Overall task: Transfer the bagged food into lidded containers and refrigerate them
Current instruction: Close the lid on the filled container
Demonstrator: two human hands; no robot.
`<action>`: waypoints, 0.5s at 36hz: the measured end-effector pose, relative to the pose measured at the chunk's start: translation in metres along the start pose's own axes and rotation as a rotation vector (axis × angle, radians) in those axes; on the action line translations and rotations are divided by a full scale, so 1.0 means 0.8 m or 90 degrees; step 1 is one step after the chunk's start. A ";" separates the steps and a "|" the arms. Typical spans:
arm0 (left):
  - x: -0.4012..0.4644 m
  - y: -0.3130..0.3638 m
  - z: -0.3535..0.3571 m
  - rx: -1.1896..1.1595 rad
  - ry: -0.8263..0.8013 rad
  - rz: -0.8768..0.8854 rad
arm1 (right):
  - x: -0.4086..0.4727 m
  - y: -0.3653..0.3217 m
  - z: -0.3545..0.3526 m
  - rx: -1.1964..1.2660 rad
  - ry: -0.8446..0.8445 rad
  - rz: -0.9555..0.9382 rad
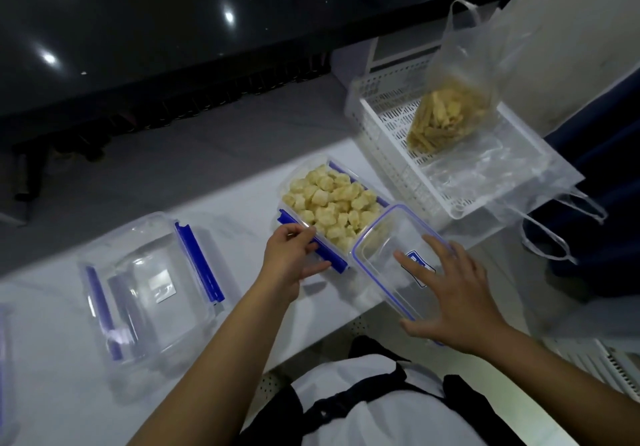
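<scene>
A clear container with blue clips holds several pale yellow food cubes on the white table. My left hand grips its near blue clip and rim. A clear lid with a blue seal lies tilted against the container's right end. My right hand rests on that lid with fingers spread and straight. A clear bag of yellow food sticks stands in a white basket at the back right.
An empty clear container with blue clips sits to the left. An empty crumpled plastic bag lies in and over the basket. A dark glossy counter runs along the back. The table's front edge is close to my body.
</scene>
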State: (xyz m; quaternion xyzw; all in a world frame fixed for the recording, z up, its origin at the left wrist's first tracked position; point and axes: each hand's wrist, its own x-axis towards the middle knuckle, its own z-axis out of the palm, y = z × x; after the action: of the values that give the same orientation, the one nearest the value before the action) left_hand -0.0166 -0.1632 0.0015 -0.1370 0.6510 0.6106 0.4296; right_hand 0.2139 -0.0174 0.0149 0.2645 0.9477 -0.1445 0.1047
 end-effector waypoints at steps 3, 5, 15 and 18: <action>0.001 -0.001 -0.001 0.002 -0.004 -0.002 | 0.013 -0.001 -0.002 -0.014 -0.004 -0.010; 0.000 -0.001 -0.002 -0.005 -0.005 -0.003 | 0.023 -0.004 -0.005 -0.029 -0.007 -0.021; 0.003 -0.005 -0.010 -0.035 -0.040 -0.002 | 0.067 -0.028 -0.016 -0.054 -0.019 -0.056; 0.005 -0.005 -0.013 -0.036 -0.049 -0.003 | 0.075 -0.031 -0.017 -0.048 -0.012 -0.060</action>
State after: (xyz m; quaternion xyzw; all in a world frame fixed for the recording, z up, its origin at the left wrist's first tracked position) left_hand -0.0199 -0.1724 -0.0051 -0.1272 0.6158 0.6327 0.4519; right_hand 0.1491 -0.0051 0.0166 0.2138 0.9629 -0.1162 0.1168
